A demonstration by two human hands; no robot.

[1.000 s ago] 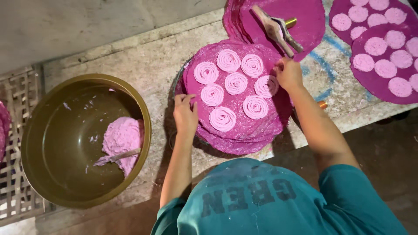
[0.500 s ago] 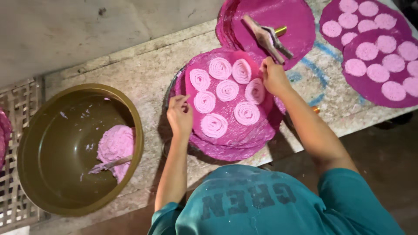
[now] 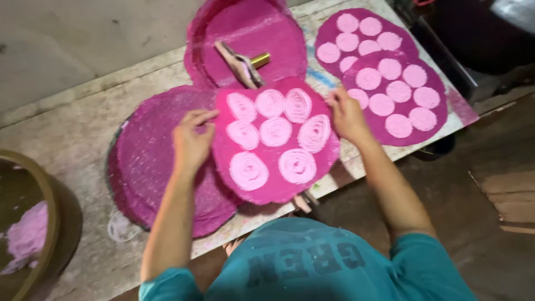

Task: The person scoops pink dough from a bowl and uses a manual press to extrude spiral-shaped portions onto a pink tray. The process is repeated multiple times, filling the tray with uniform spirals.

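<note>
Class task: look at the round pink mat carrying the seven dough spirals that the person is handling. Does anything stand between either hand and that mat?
Nothing visible does. The left hand grips the mat at its left edge and the right hand touches its right edge; both are in direct contact.

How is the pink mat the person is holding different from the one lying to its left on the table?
The held mat carries seven pale pink spirals; the bare mat carries none. The held mat is gripped at its edges by the left hand and right hand, overlapping the bare mat's edge; the bare mat lies on a stack on the table. Both are round, magenta and textured.
</note>
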